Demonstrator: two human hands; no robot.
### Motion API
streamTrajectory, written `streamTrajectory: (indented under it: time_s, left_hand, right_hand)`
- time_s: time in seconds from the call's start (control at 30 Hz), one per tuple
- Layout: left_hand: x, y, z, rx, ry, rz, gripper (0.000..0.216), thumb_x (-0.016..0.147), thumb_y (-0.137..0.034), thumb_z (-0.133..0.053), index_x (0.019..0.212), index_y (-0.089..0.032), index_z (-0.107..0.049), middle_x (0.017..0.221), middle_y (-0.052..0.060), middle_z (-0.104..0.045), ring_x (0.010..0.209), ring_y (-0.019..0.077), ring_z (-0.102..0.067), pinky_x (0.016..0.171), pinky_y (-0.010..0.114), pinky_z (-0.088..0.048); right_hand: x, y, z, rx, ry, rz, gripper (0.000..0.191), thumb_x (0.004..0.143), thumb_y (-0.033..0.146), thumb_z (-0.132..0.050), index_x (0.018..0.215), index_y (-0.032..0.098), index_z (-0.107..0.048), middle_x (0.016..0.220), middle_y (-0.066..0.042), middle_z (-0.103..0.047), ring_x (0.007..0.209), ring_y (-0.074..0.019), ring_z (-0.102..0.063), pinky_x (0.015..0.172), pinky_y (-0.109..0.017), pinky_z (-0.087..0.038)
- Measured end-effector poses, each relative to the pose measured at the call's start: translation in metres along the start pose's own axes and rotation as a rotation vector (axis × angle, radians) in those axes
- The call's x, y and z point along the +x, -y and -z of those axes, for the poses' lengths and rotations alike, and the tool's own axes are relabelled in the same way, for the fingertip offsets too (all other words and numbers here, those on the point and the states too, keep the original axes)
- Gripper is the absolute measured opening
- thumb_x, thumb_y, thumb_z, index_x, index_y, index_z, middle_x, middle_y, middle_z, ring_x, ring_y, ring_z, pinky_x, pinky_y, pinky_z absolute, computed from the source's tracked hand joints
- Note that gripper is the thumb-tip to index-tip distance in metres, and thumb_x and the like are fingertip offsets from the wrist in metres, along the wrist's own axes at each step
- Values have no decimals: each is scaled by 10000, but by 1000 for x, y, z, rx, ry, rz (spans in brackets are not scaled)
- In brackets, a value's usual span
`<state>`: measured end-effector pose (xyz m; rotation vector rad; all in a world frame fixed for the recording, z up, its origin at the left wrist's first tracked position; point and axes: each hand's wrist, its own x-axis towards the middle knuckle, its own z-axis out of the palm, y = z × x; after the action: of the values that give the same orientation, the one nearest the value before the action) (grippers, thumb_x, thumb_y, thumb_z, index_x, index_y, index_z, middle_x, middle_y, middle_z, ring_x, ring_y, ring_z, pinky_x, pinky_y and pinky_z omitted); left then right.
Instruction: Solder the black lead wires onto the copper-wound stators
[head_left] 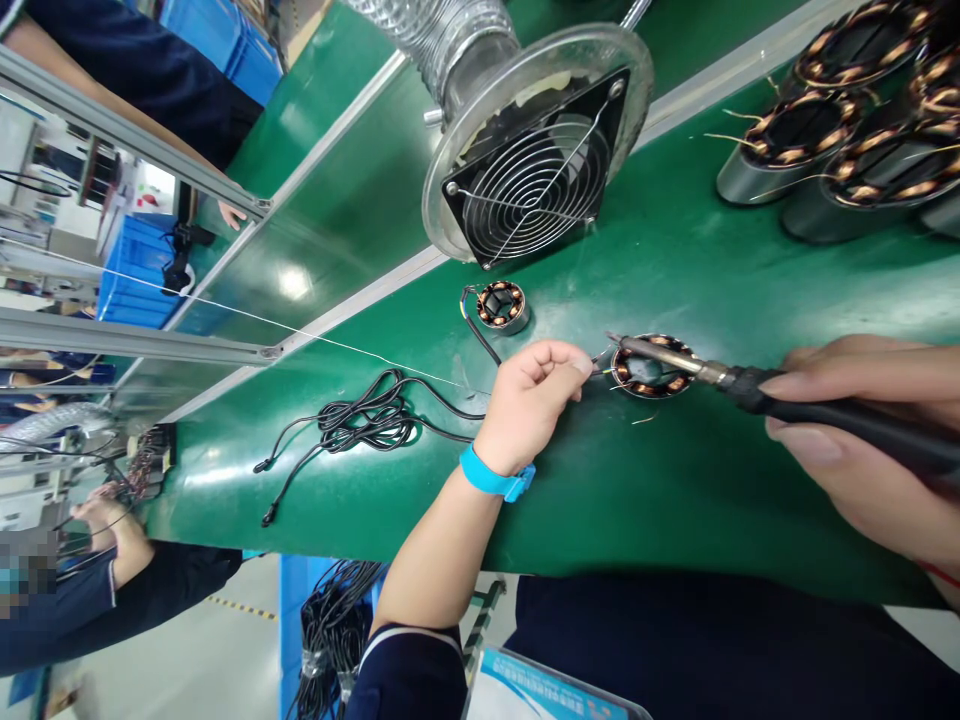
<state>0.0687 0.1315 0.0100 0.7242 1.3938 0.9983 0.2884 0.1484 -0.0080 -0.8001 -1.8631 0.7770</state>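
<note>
My left hand (531,400), with a blue wrist strap (491,472), pinches the end of a black cable beside a copper-wound motor stator (622,377). Thin wire ends show between its fingertips and the stator. In my right hand (847,440) is a black-handled soldering iron (750,388), its tip reaching over the stator toward those wires. Whether the tip touches a wire I cannot tell. A smaller-looking stator (504,308) with a cable joined to it stands behind my left hand. Coiled black cables (375,412) lie to the left.
A fan with a wire guard (534,205) on a silver duct (450,30) hangs over the green bench (600,500). Several larger stators (802,140) stand at back right. A blue bin of black cables (337,620) is below the bench edge. Other people work at left.
</note>
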Motion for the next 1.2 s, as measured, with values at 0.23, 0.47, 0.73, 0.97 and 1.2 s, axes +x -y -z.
streamTrajectory:
  time_s: [0.23, 0.47, 0.73, 0.97, 1.2]
  left_hand:
    - [0, 0, 0, -7, -6, 7, 140, 788, -245, -677, 726, -156, -589, 574, -46, -488, 577, 66, -471, 614, 212, -385]
    - [0, -2, -1, -23, -7, 19, 146, 792, -229, -696, 726, -155, -589, 564, -52, -480, 568, 64, -469, 615, 210, -383]
    - [-2, -2, -1, -34, 3, 27, 151, 800, -237, -685, 744, -151, -575, 571, -48, -498, 503, 47, -403, 517, 197, -301]
    - [-8, -2, -2, -55, -3, -32, 102, 822, -163, -606, 751, -159, -532, 597, -46, -508, 472, 42, -355, 482, 194, -283]
    - [-15, 8, 1, 255, -102, -510, 140, 905, -240, -627, 782, -176, -608, 827, 38, -627, 760, 131, -593, 691, 262, -487]
  right_hand:
    - [3, 5, 1, -14, 79, -34, 66, 1000, 254, -614, 1057, 221, -611, 887, -40, -645, 708, -86, -620, 608, -209, -493]
    - [10, 0, -2, -287, 20, 70, 231, 1053, 398, -555, 1110, 198, -654, 1032, -66, -741, 868, -141, -730, 797, -207, -583]
    - [34, 18, -13, -317, 181, 28, 294, 1078, 398, -460, 1290, 245, -595, 1122, -27, -730, 836, -164, -726, 681, -248, -555]
    - [36, 7, -40, -284, 204, -45, 336, 987, 339, -449, 1270, 234, -597, 927, -52, -699, 835, -244, -678, 772, -409, -538]
    - [32, 3, -41, -103, 187, -126, 364, 947, 353, -524, 1297, 254, -543, 886, -17, -676, 843, -200, -688, 821, -360, -569]
